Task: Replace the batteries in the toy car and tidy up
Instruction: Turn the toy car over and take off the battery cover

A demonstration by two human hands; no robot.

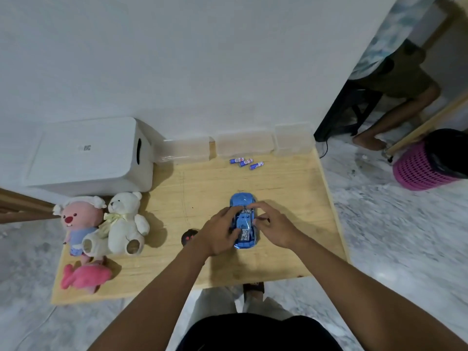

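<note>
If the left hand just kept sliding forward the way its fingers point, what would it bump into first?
The left hand is already on the blue toy car, so it would push that first. Beyond the car, the line runs up the table towards the loose batteries, though depth is hard to judge.

wooden table | toy car | batteries | plush toys | white box

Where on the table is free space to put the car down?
Bare wood lies between the batteries and the toy car, also right of the right hand up to the table edge. The left side is crowded with plush toys.
</note>
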